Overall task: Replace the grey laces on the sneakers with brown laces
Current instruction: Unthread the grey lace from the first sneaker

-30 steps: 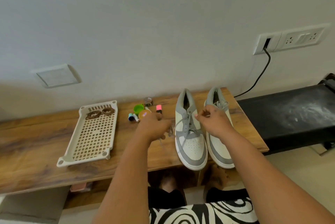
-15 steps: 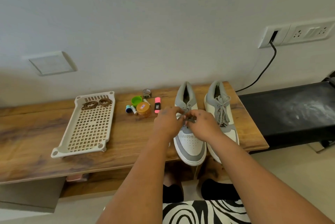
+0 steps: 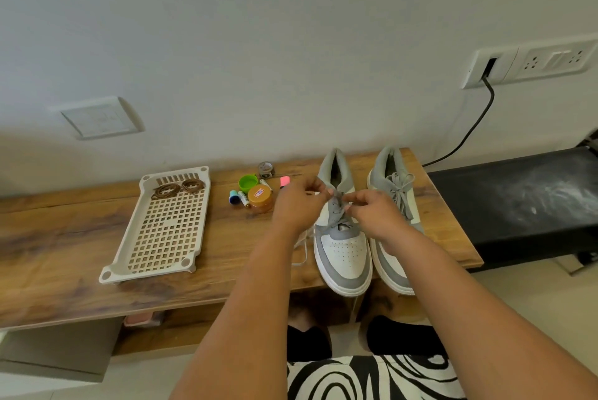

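Both hands, left hand (image 3: 296, 205) and right hand (image 3: 375, 213), pinch grey lace (image 3: 336, 205) on left sneaker (image 3: 343, 237), unlacing step; next likely pull it free from eyelets.

You have one view only, worn on your head; it looks forward and down over your forearms at the wooden bench (image 3: 64, 254) close below; the wall (image 3: 259, 43) behind fills the upper half.

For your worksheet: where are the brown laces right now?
In the head view, the brown laces lie coiled at the far end of the white tray, left of both sneakers.
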`<state>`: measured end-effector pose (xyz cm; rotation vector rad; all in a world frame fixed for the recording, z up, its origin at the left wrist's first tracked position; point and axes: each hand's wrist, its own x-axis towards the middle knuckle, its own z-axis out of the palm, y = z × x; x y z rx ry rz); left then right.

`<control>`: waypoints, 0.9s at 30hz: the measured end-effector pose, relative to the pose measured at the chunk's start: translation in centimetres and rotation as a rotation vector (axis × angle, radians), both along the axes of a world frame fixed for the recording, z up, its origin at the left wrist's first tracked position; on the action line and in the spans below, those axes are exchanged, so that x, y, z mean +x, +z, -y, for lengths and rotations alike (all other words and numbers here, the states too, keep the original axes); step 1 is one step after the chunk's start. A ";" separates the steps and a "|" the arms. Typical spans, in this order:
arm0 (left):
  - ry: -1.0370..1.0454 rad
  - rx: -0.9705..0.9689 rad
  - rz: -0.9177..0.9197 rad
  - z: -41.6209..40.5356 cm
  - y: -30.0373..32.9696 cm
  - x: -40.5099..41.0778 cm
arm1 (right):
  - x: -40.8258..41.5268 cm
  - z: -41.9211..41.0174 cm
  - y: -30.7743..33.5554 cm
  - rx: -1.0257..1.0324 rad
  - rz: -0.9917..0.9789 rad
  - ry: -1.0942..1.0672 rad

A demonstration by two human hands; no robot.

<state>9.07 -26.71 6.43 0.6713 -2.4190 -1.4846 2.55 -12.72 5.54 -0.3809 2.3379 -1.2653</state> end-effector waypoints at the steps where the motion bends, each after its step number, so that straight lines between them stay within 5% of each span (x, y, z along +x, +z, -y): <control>1: 0.008 0.085 -0.044 0.2 0.9 0.5 | -0.1 -0.1 0.2 -0.011 0.017 -0.010; 8: -0.045 0.507 -0.101 0.4 3.7 2.8 | -0.4 -1.0 2.1 -0.257 0.291 -0.048; 11: -0.117 0.437 0.081 0.6 3.9 3.0 | -0.4 -1.6 3.2 -0.437 0.435 -0.099; 15: -0.309 0.277 0.448 0.3 3.3 3.3 | -1.3 -2.9 4.3 -0.743 0.357 -0.243; 19: -0.240 -0.019 0.442 0.1 0.8 2.2 | -2.3 -4.5 5.1 -0.984 0.156 -0.466; 22: -0.102 -0.199 0.293 0.2 -0.6 0.8 | -2.6 -5.8 5.3 -0.746 0.056 -0.214; 27: 0.012 -0.243 0.157 -0.3 -2.0 -0.9 | -1.8 -5.3 4.7 0.384 0.475 0.671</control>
